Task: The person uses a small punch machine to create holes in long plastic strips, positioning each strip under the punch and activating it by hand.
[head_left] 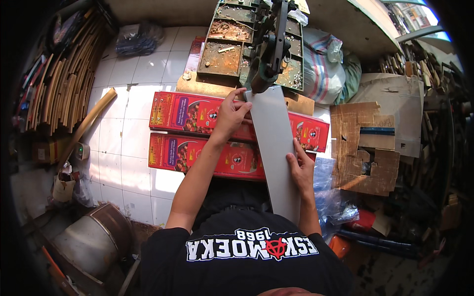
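Note:
A long grey metal sheet strip [275,143] runs from my lap up to a dark green bench tool [270,47], where its far end sits under the tool's head. My left hand [231,114] grips the strip's left edge near that far end. My right hand [301,167] rests on the strip's right edge lower down, fingers flat on it. The strip lies across two long red printed boxes [192,113] on the white tiled floor.
A rusty compartment tray [224,47] with small parts stands behind the boxes. Torn cardboard pieces [365,148] lie at the right, wooden strips [64,79] lean at the left, striped sacks [321,64] sit behind. A metal drum [94,241] stands at lower left.

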`<state>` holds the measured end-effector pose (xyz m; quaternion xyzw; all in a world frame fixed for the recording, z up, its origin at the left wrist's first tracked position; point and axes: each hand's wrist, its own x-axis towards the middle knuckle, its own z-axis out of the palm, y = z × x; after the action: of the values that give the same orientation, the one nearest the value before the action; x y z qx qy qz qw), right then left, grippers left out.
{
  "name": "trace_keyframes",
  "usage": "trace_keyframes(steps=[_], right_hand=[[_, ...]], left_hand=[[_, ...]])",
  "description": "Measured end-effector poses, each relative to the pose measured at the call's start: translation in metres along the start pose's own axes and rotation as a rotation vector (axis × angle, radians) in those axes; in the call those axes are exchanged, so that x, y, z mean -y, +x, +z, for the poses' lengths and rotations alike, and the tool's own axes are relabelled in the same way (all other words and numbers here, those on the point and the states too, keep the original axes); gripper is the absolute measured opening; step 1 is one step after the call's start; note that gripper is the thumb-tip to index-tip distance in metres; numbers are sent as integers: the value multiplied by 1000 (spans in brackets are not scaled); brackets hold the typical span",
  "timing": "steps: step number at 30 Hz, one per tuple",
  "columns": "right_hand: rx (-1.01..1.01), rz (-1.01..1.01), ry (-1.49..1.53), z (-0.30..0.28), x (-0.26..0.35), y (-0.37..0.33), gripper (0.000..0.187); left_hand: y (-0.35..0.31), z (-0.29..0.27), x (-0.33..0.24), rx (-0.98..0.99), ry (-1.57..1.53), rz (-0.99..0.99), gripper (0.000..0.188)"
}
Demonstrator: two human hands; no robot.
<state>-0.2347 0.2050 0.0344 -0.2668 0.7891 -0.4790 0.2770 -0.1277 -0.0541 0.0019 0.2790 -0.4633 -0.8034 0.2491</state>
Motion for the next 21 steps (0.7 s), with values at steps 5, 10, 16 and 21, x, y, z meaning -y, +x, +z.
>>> trace_keyframes(steps=[5, 10, 16, 21], right_hand=[[-9, 3, -37, 0, 2, -1, 50], [-12, 14, -17, 1, 1, 1, 50], [-3, 26, -17, 2, 3, -1, 51], [-3, 33, 8, 1, 5, -1, 51]], left_hand=[[-2, 1, -4, -5, -9, -14, 51], [0, 1, -3, -6, -10, -2, 51], [0, -2, 2, 4, -10, 2, 50], [-2, 1, -2, -12, -9, -2, 51]])
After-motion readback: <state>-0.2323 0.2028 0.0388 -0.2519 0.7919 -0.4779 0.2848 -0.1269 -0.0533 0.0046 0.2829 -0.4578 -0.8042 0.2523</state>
